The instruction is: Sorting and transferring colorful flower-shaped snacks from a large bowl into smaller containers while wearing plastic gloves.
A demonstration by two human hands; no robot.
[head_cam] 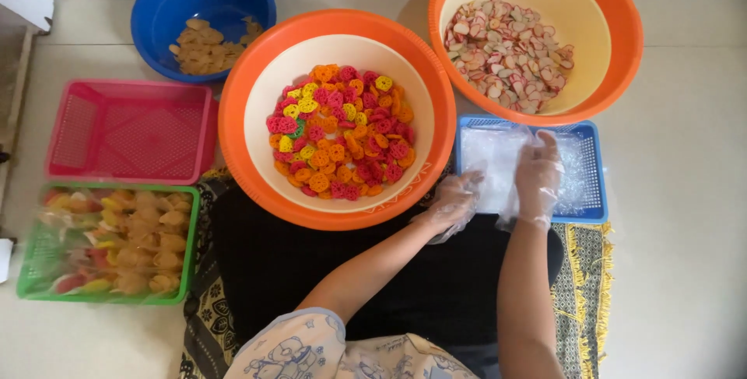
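Orange-rimmed cream plastic bowl (337, 33) left of the grip, heaped with pink, orange and yellow lattice-patterned crackers (341, 131). Blue mesh plastic basket (596, 169) under the clear-gloved right hand (538, 178), holding clear plastic bags (490, 163). Beyond, white-and-pink crackers (507, 54). Farther left, pink mesh tray (131, 130), green mesh tray (189, 247).

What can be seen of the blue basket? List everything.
The blue basket is a low rectangular tray of what looks like plastic, its walls and floor a fine lattice. It sits flat by the orange basin of pink-and-white chips. A stack of clear plastic bags lies inside; the gloved right hand rests on them, the gloved left hand at its near-left corner.
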